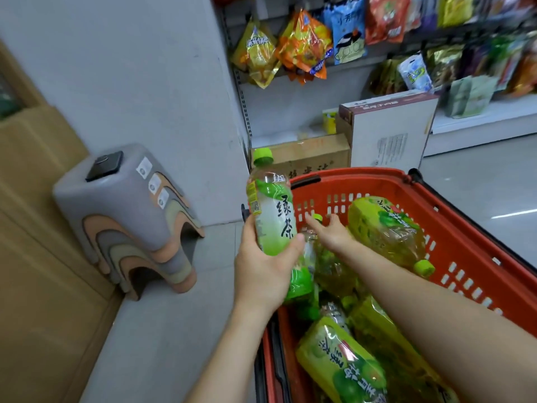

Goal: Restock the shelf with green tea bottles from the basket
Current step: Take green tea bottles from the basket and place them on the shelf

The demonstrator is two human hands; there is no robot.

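Note:
My left hand [263, 269] grips a green tea bottle [271, 207] with a green cap and holds it upright above the left rim of the red basket [465, 257]. My right hand [331, 231] reaches down into the basket with fingers spread over another bottle [328, 257] that lies among the rest; whether it touches that bottle is unclear. Several green tea bottles lie in the basket, among them a large one [386, 231] against the far wall and one [343, 365] at the near end.
A stack of plastic stools [128, 216] stands on the floor at left, against the grey pillar. Cardboard boxes [308, 155] and a white carton [389, 132] sit on the floor behind the basket. Shelves with snack bags [305, 42] rise above them.

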